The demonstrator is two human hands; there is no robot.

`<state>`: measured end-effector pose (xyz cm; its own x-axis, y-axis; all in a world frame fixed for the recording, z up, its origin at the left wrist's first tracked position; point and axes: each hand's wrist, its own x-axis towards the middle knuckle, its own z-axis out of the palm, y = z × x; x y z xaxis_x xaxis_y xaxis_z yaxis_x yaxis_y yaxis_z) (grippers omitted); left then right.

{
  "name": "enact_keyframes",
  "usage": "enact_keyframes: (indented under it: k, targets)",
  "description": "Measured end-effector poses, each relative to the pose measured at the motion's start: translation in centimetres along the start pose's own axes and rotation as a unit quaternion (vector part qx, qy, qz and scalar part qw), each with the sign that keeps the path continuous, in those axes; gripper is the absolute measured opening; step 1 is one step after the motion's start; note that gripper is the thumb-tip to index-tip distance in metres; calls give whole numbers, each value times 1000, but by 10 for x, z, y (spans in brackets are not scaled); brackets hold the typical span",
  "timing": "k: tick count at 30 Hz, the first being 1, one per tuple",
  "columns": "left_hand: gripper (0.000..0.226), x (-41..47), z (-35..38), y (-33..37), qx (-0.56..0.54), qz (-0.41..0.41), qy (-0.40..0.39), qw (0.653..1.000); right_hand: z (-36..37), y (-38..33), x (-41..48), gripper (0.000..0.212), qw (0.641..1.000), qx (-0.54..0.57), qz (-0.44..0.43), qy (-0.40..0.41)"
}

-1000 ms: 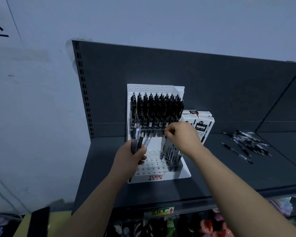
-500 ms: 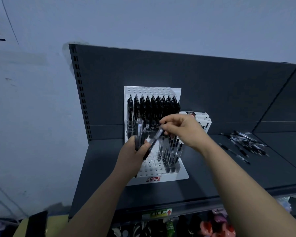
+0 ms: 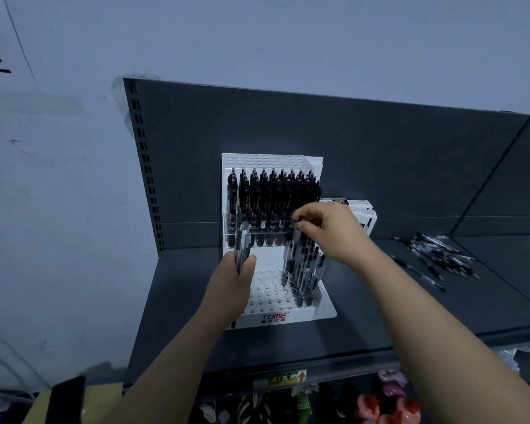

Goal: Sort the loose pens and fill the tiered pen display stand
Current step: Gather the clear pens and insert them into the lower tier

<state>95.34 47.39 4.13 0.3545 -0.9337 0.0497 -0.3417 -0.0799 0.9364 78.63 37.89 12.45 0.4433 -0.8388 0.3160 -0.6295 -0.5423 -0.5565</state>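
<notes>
While both hands work at the one display stand (image 3: 273, 317), we log the counts first: one white stand with two tiers, two hands, at least two white boxes (image 3: 362, 211) just beside its right side. The upper tier holds upright black pens (image 3: 273, 200), about ten across the front row, with more behind that we cannot count. The lower tier holds a cluster of clear pens (image 3: 306, 270) on its right side only, roughly a dozen; rows of open holes show on its left and front. Our left hand (image 3: 228, 290) grips a bundle of pens (image 3: 243, 246) upright, fingers curled round the barrels; number in the bundle cannot be told. Our right hand (image 3: 329, 231) pinches one clear pen (image 3: 295, 240) by its top between thumb and fingertips, held upright at the left edge of the lower cluster. Loose pens (image 3: 438, 255) lie in one tangled heap well apart to the right, too overlapped to count, a few strays nearer the front. The stand's back is against the back panel (image 3: 380, 163); its base stops short of the front lip of the shelf (image 3: 349, 341). Bare shelf runs between stand and heap, and a narrower strip lies left of the stand.
</notes>
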Motion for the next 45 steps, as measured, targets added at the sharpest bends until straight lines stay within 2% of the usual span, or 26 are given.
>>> enact_keyframes:
  k: [7,11,15,18,22,26,29,32,35,38,41,43,45]
  targets:
    - [29,-2,-3,1,12,20,0,1000,14,5,-7,19,995,-83,12,-52]
    - [25,-3,-3,1,-34,17,8,999,20,5,-10,11,990,-123,18,-67]
    - [31,-5,-3,0,-8,27,7,1000,19,1,-9,13,989,-129,9,-68]
    - [30,-5,-2,1,-31,29,-10,999,17,0,-8,13,990,-130,10,-60]
    - [11,-7,-1,7,-94,31,-33,995,13,-7,-10,19,998,-46,-8,-30]
    - [11,-8,3,17,-117,30,-61,991,13,-17,-15,13,995,22,-9,-101]
    - [11,-11,5,20,-124,29,-75,989,13,-15,-14,5,989,88,30,-118]
    - [15,-9,4,16,-124,10,-72,990,3,-11,-13,7,980,162,74,-93]
    - [18,-6,-1,8,-102,-12,-30,994,-14,-6,-12,14,971,215,92,-38]
    - [21,-8,-4,1,-49,-1,3,999,-23,-1,-11,16,989,133,67,17]
    - [34,-9,-3,0,50,32,19,998,-19,1,-12,13,999,34,40,4]
    - [33,-9,-1,1,47,15,18,999,-12,1,-12,11,999,-16,25,-14]
    - [22,-9,2,2,-6,-25,12,1000,-5,2,-14,10,998,-36,23,-35]
